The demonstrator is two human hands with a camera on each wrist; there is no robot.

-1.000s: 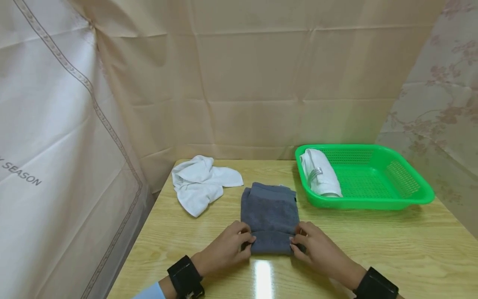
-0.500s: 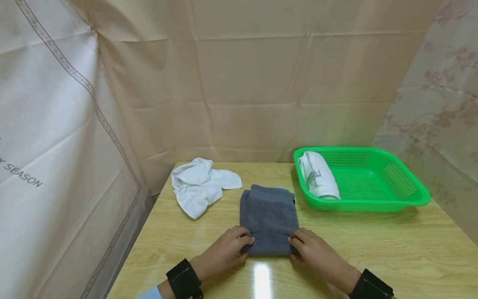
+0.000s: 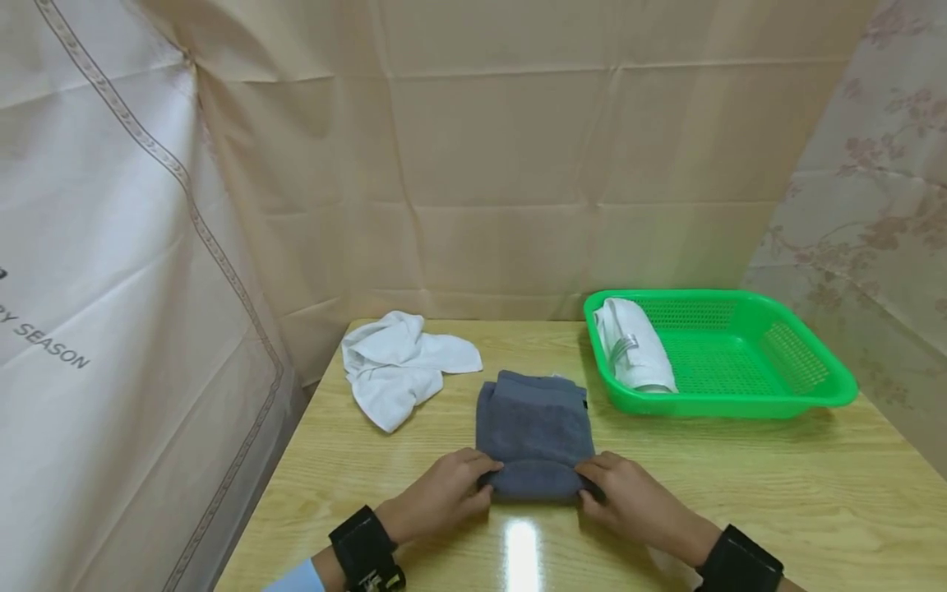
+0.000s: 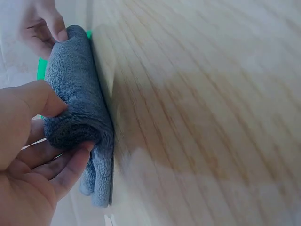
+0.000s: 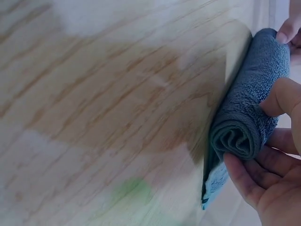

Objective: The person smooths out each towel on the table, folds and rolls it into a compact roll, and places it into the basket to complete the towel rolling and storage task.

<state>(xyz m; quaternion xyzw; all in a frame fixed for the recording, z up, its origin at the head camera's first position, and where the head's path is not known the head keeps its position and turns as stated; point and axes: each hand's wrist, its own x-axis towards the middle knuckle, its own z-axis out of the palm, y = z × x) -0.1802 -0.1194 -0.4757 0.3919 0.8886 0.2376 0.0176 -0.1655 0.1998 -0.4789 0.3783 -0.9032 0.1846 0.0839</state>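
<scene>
A dark grey towel (image 3: pixel 536 423) lies folded on the table, its near end rolled into a thick coil. My left hand (image 3: pixel 446 492) grips the left end of this roll, thumb on the near side and fingers around the end. At the opposite end my right hand (image 3: pixel 629 503) holds the roll the same way. In the right wrist view the spiral end of the grey towel (image 5: pixel 237 139) shows between thumb and fingers. The left wrist view shows the towel roll (image 4: pixel 75 80) with its flat layers beneath.
A crumpled white cloth (image 3: pixel 399 362) lies at the table's back left. To the back right stands a green plastic basket (image 3: pixel 740 406), with a rolled white towel (image 3: pixel 639 349) at its left side. Hanging cloth (image 3: pixel 488 164) encloses the table's back and sides.
The near end of the grey towel has become a rounder, thicker roll. Both hands have stayed at its ends, their fingers shifting their hold.
</scene>
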